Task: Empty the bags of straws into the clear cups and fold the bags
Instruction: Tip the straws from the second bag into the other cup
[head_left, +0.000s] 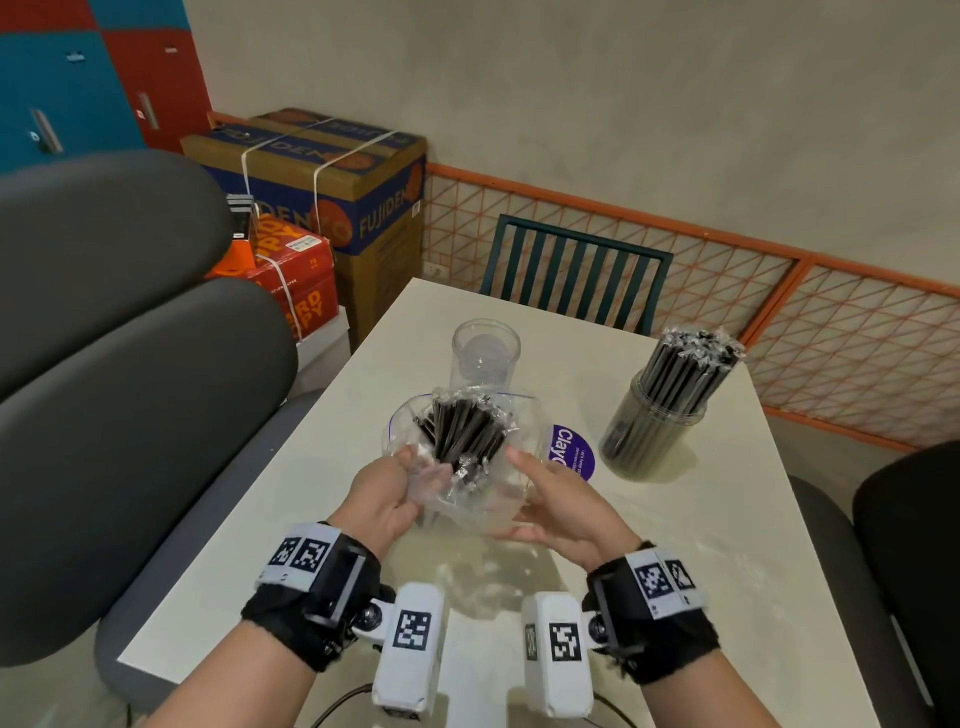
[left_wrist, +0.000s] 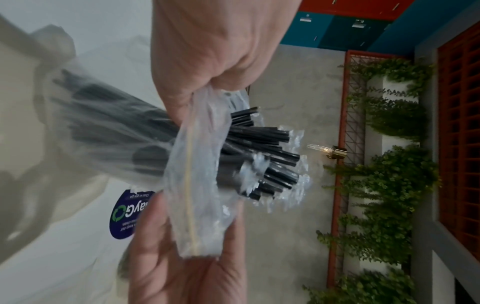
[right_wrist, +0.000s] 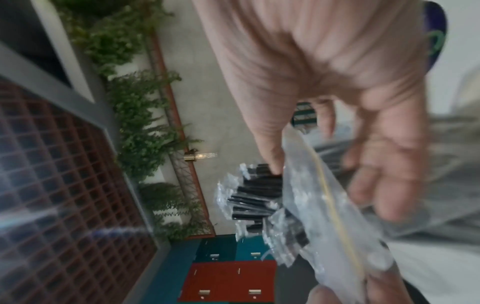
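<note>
While your forearms reach in from the bottom of the frame, both hands meet at centre over the table (head_left: 737, 545). Your left hand (head_left: 384, 499) curls its fingers round the left edge of the clear bag (head_left: 467, 488); your right hand (head_left: 561, 506) pinches the opposite edge between thumb and fingers. Black straws (head_left: 462, 436) jut from the bag's open mouth, pointing away from you. Just above them stands an empty clear cup (head_left: 485, 353); at the right, a second cup (head_left: 652, 431) is packed with straws. A purple sticker (head_left: 571, 452) is half hidden behind your right fingers. The right wrist view is blurred, so the fingertips there are hard to read.
</note>
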